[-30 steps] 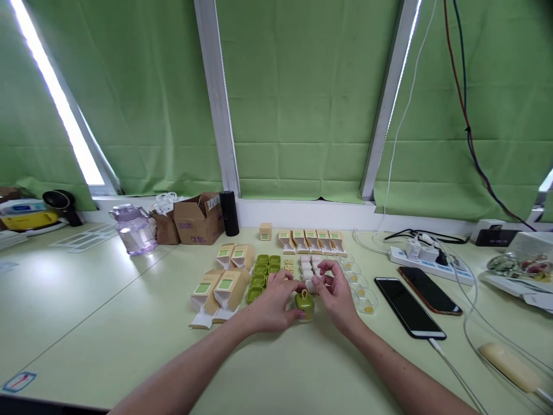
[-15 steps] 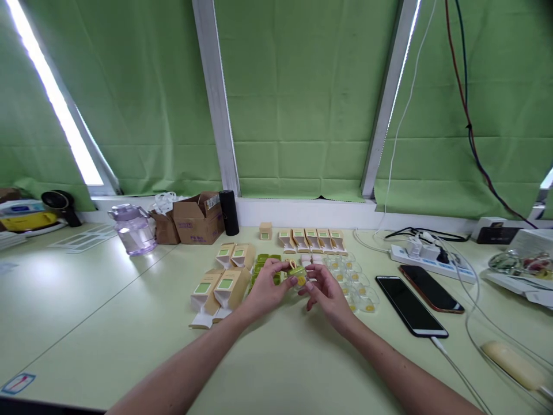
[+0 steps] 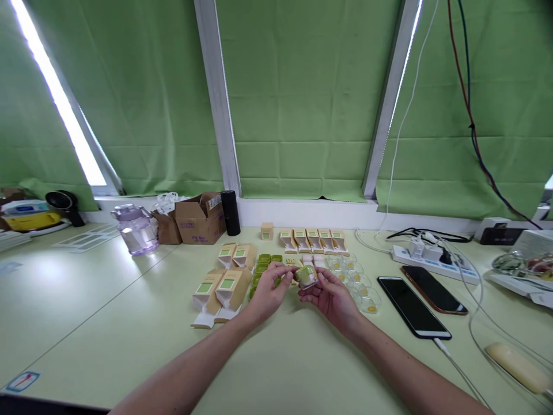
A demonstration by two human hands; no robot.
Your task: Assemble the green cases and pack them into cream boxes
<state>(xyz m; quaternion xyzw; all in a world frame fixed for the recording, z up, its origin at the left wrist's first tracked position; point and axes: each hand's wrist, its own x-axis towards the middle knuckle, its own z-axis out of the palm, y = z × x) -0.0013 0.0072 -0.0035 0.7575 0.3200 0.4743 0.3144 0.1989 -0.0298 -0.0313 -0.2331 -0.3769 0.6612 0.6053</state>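
- We hold a small green-and-clear container (image 3: 307,278) between our left grip (image 3: 270,291) and our right grip (image 3: 336,298), near the middle of the group of parts; the green portion is on top, and something pale shows through the clear portion below.
- Our left grip is drawn nearly closed, thumb and fingers pinching the container's left side.
- Our right grip is partly curled, thumb and fingers on the container's right side; we cannot tell exactly where every finger touches.
- Just beyond our left grip we see green square pieces (image 3: 264,259) in rows, partly hidden by it.
- Behind the container we have little yellow pieces (image 3: 291,261) and, next to them, white pieces (image 3: 308,258).
- Near our right grip, clear cups (image 3: 367,292) with yellow spots stand grouped on the surface (image 3: 151,346).
- To the left we have four cream cartons (image 3: 234,285) with green labels and white flaps; five smaller-looking cartons (image 3: 314,242) line up at the back.
- Farther right lie two phones (image 3: 415,305), side by side, near a white power strip (image 3: 435,264).
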